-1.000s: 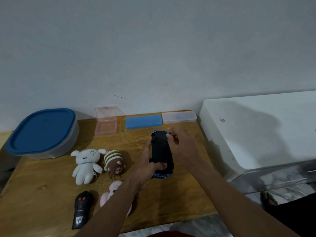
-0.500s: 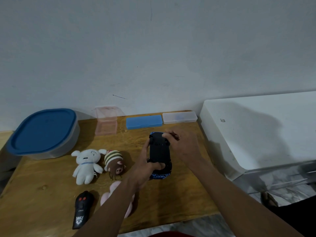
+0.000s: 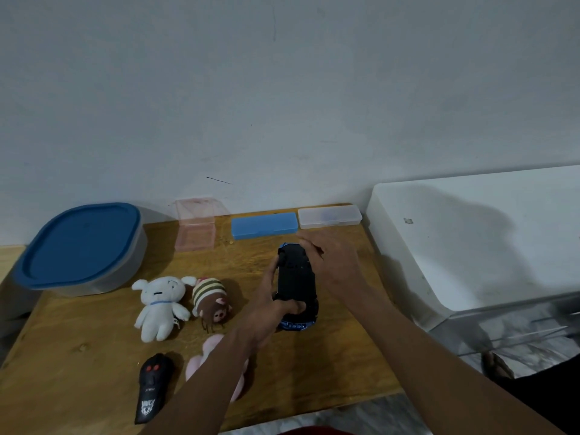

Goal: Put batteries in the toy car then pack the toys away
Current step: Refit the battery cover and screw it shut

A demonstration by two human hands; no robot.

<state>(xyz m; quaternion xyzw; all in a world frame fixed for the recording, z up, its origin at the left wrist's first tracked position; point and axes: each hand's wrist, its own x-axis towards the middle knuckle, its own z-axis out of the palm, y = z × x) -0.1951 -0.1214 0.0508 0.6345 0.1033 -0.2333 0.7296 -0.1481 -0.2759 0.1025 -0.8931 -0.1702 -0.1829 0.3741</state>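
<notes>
Head camera looks down on my left hand (image 3: 270, 306), which grips the black-bottomed blue plastic toy car (image 3: 295, 281) from its left side, thumb hooked across the near end of the upturned underside. My right hand (image 3: 334, 262) sits over the car's far right corner with its fingers curled. Something small and dark shows at the fingertips, but I cannot tell whether they pinch it, the car, or nothing. That hand hides the far right of the chassis, which is too dark for detail.

The car is belly up over the wooden tabletop (image 3: 314, 372), right of centre, its long axis running from me toward the wall. I cannot tell which end is the nose.

Left of it lie three soft toys: a white long-eared plush (image 3: 160, 304), a brown plush with a striped cap (image 3: 210, 298) and a pink plush (image 3: 216, 361), mostly hidden under my left forearm. One black remote control with red buttons (image 3: 153, 387) lies near left. Along the wall stand three small boxes: a clear pink box (image 3: 195, 229), a flat blue case (image 3: 264, 225) and a flat clear case (image 3: 329, 216). One grey tub with a blue lid (image 3: 81, 246) sits far left. A white cabinet (image 3: 470, 240) is cut off at right.
</notes>
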